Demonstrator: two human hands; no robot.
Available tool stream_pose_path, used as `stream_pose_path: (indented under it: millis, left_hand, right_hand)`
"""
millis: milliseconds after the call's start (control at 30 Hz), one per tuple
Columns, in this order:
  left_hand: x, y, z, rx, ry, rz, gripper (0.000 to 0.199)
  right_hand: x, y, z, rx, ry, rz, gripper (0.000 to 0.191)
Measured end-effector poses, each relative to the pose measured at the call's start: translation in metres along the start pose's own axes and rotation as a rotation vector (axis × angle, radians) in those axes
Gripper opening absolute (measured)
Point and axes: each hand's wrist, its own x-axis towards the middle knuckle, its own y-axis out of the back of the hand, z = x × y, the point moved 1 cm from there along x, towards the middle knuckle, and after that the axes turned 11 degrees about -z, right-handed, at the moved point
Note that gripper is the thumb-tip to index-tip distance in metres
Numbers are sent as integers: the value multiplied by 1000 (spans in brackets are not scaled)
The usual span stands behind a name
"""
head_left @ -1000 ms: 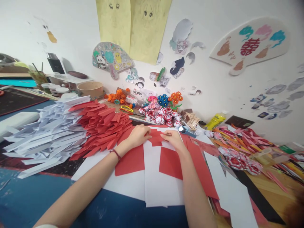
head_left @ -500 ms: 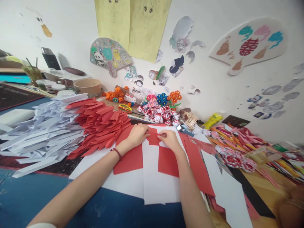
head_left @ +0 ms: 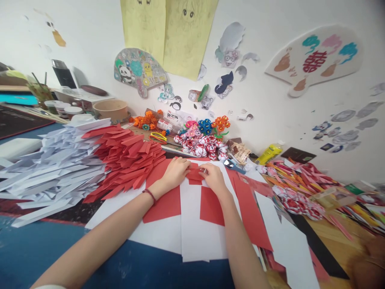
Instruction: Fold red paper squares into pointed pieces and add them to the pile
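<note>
A small piece of red paper [head_left: 195, 173] lies between my two hands, above a stack of white paper [head_left: 192, 224]. Its left edge is pinched by my left hand [head_left: 177, 171], with the fingers closed. On the other side my right hand [head_left: 212, 175] grips the right edge between thumb and fingers. The paper's upper part appears bent over toward me. Larger red sheets [head_left: 211, 204] lie beneath and around my wrists. A dark red cord bracelet [head_left: 149, 194] circles my left wrist.
Folded white strips [head_left: 69, 168] and folded red strips [head_left: 129, 156] are piled at left. Red-and-white paper flowers [head_left: 207, 145] stand behind my hands. Loose white sheets [head_left: 291, 249] and colored strips [head_left: 306, 176] spread rightward. Part of another person [head_left: 368, 257] shows at lower right.
The small red paper's top has been brought down toward me. My right hand has turned slightly and shifted a little left, still holding the edge; the left hand stays nearly in place.
</note>
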Motion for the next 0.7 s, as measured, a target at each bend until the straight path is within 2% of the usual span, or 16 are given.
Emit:
stream_pose_path:
  millis: [267,467,567,700]
  left_hand:
    - [1,-4,-3,-31,-19,-9,9]
    - [-1,-3,-4,-70,1,-9,11]
    - [-1,-3,-4,-71,-15,-17,12]
    - [-1,-4,-4,-58,-39,-3,15]
  right_hand:
    - [4,-6,4,28,-48,29,18]
    - [2,-16,8,280,-46,128,14]
    - [-1,-16,7,268,-2,153,15]
    - [-6,-14,4,193,-12,164,17]
